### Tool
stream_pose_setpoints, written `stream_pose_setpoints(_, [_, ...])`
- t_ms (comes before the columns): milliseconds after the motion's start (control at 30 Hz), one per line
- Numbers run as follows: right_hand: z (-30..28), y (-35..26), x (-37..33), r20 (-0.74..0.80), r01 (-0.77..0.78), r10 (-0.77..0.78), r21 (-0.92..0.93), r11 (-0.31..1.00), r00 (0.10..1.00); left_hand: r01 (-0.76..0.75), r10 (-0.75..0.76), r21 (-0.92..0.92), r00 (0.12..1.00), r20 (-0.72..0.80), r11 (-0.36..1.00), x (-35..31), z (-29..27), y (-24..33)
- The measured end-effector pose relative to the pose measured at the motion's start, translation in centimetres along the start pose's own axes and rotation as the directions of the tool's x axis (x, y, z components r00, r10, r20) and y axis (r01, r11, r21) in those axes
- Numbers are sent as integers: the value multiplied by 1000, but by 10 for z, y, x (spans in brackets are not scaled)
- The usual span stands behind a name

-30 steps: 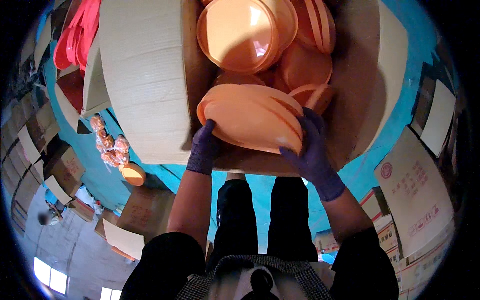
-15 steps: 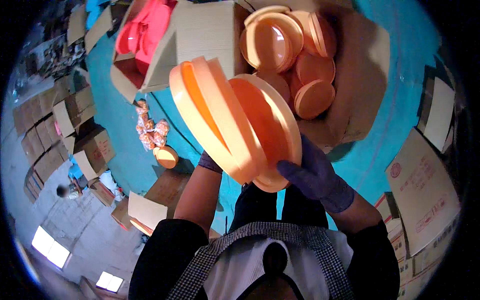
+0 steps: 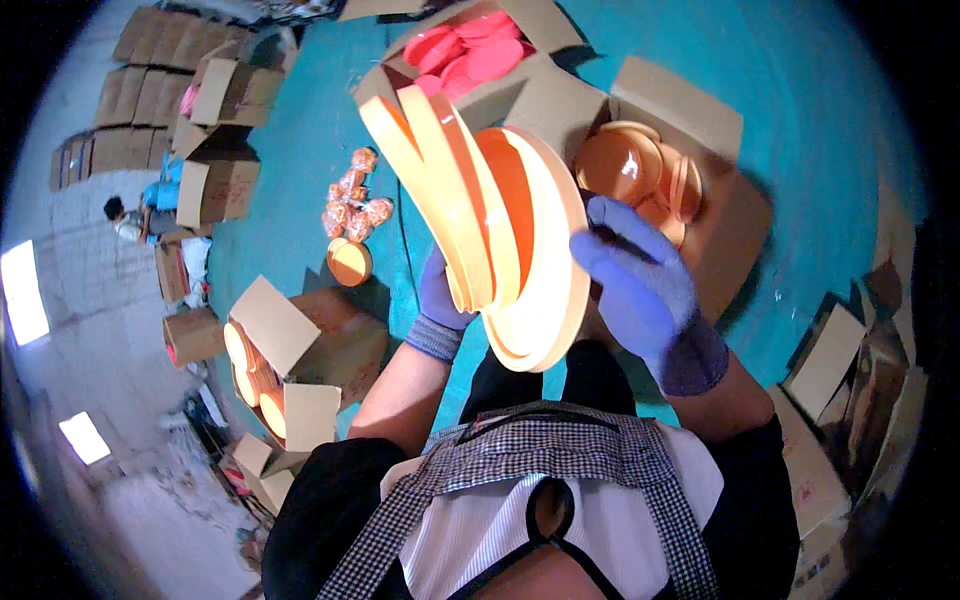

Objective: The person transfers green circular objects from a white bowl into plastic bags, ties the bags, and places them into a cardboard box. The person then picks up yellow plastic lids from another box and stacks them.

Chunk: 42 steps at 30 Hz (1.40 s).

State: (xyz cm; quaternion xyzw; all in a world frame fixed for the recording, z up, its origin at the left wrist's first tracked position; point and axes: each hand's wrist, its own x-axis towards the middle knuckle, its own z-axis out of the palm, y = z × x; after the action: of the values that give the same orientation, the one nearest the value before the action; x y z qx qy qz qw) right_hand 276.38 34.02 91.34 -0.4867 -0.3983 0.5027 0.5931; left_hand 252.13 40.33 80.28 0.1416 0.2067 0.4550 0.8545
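Several round, shallow orange plastic dishes (image 3: 545, 250) stand tilted on edge in front of me, fanned apart at the top and close together at the bottom. My left hand (image 3: 440, 295), in a purple-blue knit glove, grips them low on the left; its fingers are mostly hidden behind them. At the right rim of the rightmost dish is my gloved right hand (image 3: 645, 280), its thumb and fingers apart. Whether its fingertips touch the rim I cannot tell. Beyond it, an open cardboard box (image 3: 735, 225) holds more orange dishes (image 3: 620, 165).
Another open carton (image 3: 550, 105) holds red-pink pieces (image 3: 470, 55). On the green floor (image 3: 290, 215) lie bagged orange items (image 3: 355, 205) and loose orange dishes (image 3: 350, 263). A carton of orange dishes (image 3: 262, 385) stands at left. Farther off are a person (image 3: 128, 222) and stacked cartons (image 3: 140, 95).
The view has turned, and the cartons sit differently in it. The held dishes are more upright and fanned out. My right hand's thumb has come off the rightmost dish's inner face to its rim.
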Motion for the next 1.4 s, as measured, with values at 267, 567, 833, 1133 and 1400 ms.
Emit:
stream_pose_setpoints(267, [50,-62,-36,339,629,-544,-562,538,768,-119,93,240,989,119,963,-72,32,31])
stream_pose_setpoints(567, [172,-103,-96,400,619,-472,-532,578,785,-175,141,134,962,232,975,-186,28,84])
stream_pose_setpoints(833, [321,-136,-144,586,339,15,-490,803,810,-98,141,-242,976,169,965,-343,-13,179])
stream_pose_setpoints(1133, [455,-134,-203,822,594,-82,-333,732,563,-377,402,-291,915,28,879,-472,-58,236])
stream_pose_setpoints(1400, [531,-133,-205,907,406,-60,-127,905,417,-646,629,-35,752,-195,762,-525,-83,281])
